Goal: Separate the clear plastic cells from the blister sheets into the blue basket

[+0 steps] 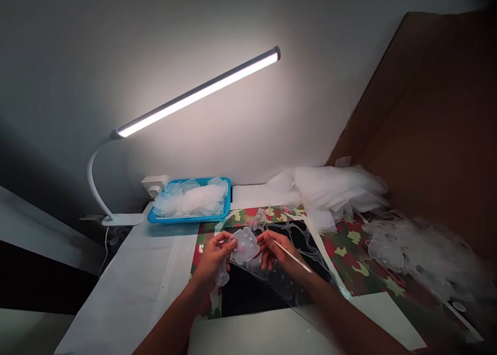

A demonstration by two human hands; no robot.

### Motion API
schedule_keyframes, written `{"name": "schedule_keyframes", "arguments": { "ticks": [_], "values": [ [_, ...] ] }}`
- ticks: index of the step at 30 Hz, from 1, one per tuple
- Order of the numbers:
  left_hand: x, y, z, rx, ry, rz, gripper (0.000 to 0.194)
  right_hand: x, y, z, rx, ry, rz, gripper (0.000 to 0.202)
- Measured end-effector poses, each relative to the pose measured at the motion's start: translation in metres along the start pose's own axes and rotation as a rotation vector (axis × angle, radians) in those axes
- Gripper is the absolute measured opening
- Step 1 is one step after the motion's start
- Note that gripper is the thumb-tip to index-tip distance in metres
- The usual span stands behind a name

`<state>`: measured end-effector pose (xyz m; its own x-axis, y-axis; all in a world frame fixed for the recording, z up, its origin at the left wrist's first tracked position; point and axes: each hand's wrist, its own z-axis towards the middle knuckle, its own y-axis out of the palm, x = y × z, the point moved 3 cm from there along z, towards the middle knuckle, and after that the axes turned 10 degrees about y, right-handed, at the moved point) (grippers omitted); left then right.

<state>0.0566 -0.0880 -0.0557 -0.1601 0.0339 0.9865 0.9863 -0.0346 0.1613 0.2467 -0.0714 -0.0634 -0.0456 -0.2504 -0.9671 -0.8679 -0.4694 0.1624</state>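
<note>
My left hand (215, 254) pinches a sheer white fabric piece (245, 245) with small pale dots and a curved outline. More sheer material (222, 276) hangs below those fingers. Close by on the right, my right hand (277, 249) is closed around a thin pale stick-like tool (291, 256), which slants back over the wrist. Its fingertips are at the right edge of the dotted piece; whether they grip it too, I cannot tell. Beneath both hands, a sheer dotted sheet with cut-out openings (285, 282) spreads over a black mat (244, 295).
A blue tray (229, 200) behind my left hand holds a heap of sheer pieces. Stacked white sheer sheets (337, 189) lie at the back right, and tangled sheer scraps (419, 251) at the right. A lit lamp (202, 91) reaches overhead; a brown cardboard panel (435, 112) stands right.
</note>
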Motion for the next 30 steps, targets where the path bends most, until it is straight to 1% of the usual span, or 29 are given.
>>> {"name": "schedule_keyframes", "arguments": {
  "ticks": [3, 10, 14, 19, 22, 24, 25, 26, 27, 28, 29, 30],
  "values": [
    [-0.002, -0.001, 0.0, -0.012, -0.019, 0.011, 0.047, 0.0, 0.002, -0.003, -0.03, 0.002, 0.005, 0.044],
    [0.001, 0.002, -0.008, -0.022, -0.032, 0.081, 0.041, 0.004, -0.002, -0.009, -0.013, 0.032, -0.071, 0.037],
    [0.004, 0.003, -0.011, -0.024, -0.004, 0.135, 0.039, 0.008, -0.007, -0.008, 0.009, 0.062, -0.129, 0.033],
    [0.005, 0.006, -0.017, -0.071, 0.085, 0.221, 0.033, 0.006, -0.009, -0.007, 0.048, 0.057, -0.21, 0.033],
    [0.017, 0.0, -0.013, -0.059, 0.109, 0.28, 0.035, 0.006, -0.01, -0.006, 0.079, 0.024, -0.292, 0.036],
    [0.034, -0.013, 0.0, -0.038, 0.103, 0.292, 0.039, 0.008, -0.012, -0.004, 0.101, 0.009, -0.314, 0.038],
    [0.045, -0.022, 0.011, -0.041, 0.096, 0.305, 0.041, 0.009, -0.014, -0.002, 0.11, 0.006, -0.31, 0.038],
    [0.058, -0.031, 0.025, -0.055, 0.099, 0.334, 0.042, 0.011, -0.016, 0.0, 0.119, 0.003, -0.302, 0.039],
    [0.072, -0.041, 0.041, -0.101, 0.092, 0.395, 0.043, 0.012, -0.018, 0.002, 0.129, -0.002, -0.297, 0.039],
    [0.086, -0.05, 0.058, -0.151, 0.095, 0.5, 0.044, 0.013, -0.021, 0.004, 0.145, -0.01, -0.297, 0.039],
    [0.1, -0.06, 0.075, -0.167, 0.13, 0.66, 0.046, 0.014, -0.024, 0.006, 0.167, -0.02, -0.303, 0.038],
    [0.114, -0.068, 0.092, -0.164, 0.168, 0.884, 0.05, 0.014, -0.026, 0.008, 0.19, -0.032, -0.313, 0.037]
  ]
}}
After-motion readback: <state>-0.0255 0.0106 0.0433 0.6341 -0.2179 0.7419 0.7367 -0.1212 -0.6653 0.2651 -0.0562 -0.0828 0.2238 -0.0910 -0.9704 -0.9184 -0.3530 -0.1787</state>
